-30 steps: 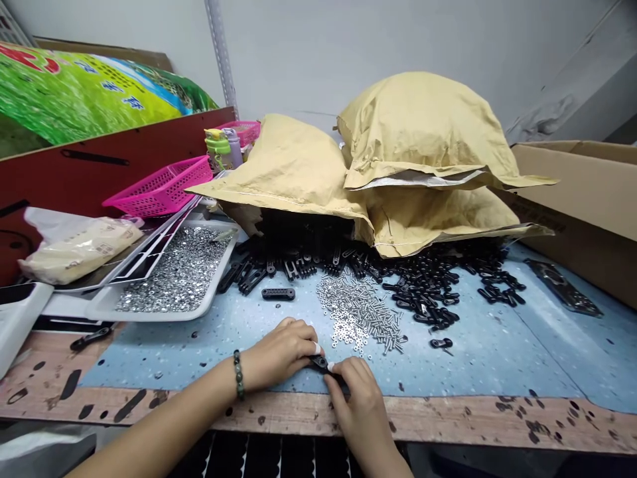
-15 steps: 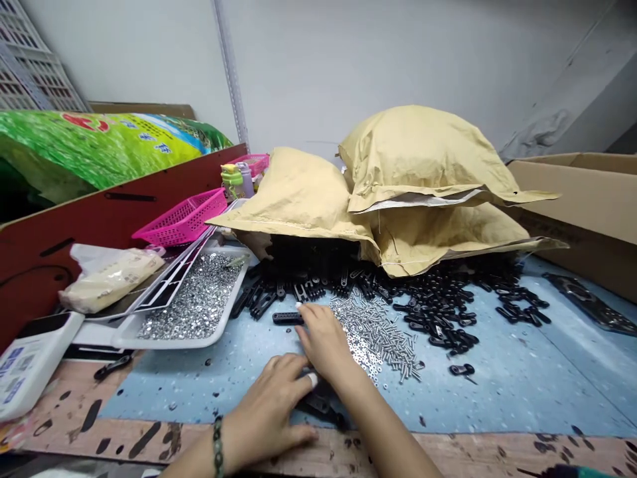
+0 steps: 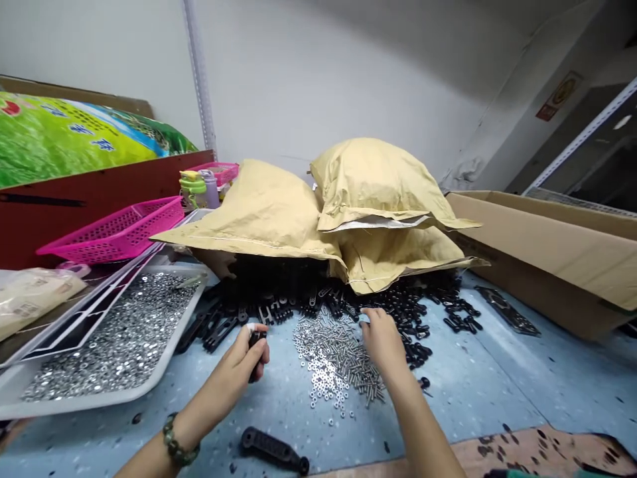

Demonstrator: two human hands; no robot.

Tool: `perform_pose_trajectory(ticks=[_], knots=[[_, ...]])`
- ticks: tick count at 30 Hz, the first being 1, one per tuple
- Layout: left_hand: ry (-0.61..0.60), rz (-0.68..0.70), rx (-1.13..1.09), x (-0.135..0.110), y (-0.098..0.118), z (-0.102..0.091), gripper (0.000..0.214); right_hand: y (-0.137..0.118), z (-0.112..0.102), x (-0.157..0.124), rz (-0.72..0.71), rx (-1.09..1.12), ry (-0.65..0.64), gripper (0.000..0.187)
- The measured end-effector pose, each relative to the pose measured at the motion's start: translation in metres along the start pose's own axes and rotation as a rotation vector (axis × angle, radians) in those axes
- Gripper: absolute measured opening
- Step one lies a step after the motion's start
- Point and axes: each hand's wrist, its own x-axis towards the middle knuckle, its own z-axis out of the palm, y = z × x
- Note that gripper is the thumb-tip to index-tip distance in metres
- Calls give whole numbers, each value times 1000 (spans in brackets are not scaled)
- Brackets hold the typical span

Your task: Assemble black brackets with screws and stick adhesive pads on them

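My left hand [image 3: 239,368] is closed around a black plastic bar [image 3: 256,345], held just above the blue mat, left of the pile of small silver screws and nuts [image 3: 336,358]. My right hand [image 3: 381,338] reaches over the far right side of that pile, its fingers curled down at the edge of the heap of black plastic parts [image 3: 408,312]; what its fingertips pinch is hidden. Another black bar [image 3: 273,450] lies on the mat near me, between my forearms.
A white tray of silver nuts [image 3: 114,345] lies at the left, pink baskets [image 3: 117,229] behind it. Tan paper sacks [image 3: 368,212] sit at the back over the black parts. An open cardboard box [image 3: 547,255] stands on the right. A green printed bag [image 3: 74,136] is far left.
My left hand left the assembled bar on the mat and picked up another black bar from farther back. My right hand moved right, across the screws to the black parts. The camera tilted up.
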Motion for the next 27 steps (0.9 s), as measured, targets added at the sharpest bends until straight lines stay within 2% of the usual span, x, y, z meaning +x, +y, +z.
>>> perform_pose_trajectory(ticks=[2,4,6,11,13,16,18,21,24,25,27], knots=[[-77,-16,49,3,-5,2,24,32,-7,10,48,-38,21,15],[-146,2,89,3,-7,5,24,41,-8,9,46,-22,3,14],[-187,26,163,2,-6,8,25,26,-5,0,8,40,-39,13],[-223,218,473,-3,7,18,17,-52,-7,-34,-225,402,-265,17],[-215,276,576,-5,9,21,16,-74,-12,-42,-294,443,-307,17],[-193,361,789,-7,9,23,17,-87,-17,-47,-332,383,-295,19],[-213,444,906,-8,7,23,20,-85,-20,-49,-353,377,-283,19],[-243,534,957,-11,8,19,23,-75,-22,-57,-326,414,-319,18],[-214,466,898,-12,10,8,24,-63,-18,-69,-240,314,-374,30],[-193,408,856,-12,10,4,23,-60,-14,-74,-241,235,-384,29],[-160,299,754,-11,10,-3,16,-57,-2,-81,-280,77,-387,15]])
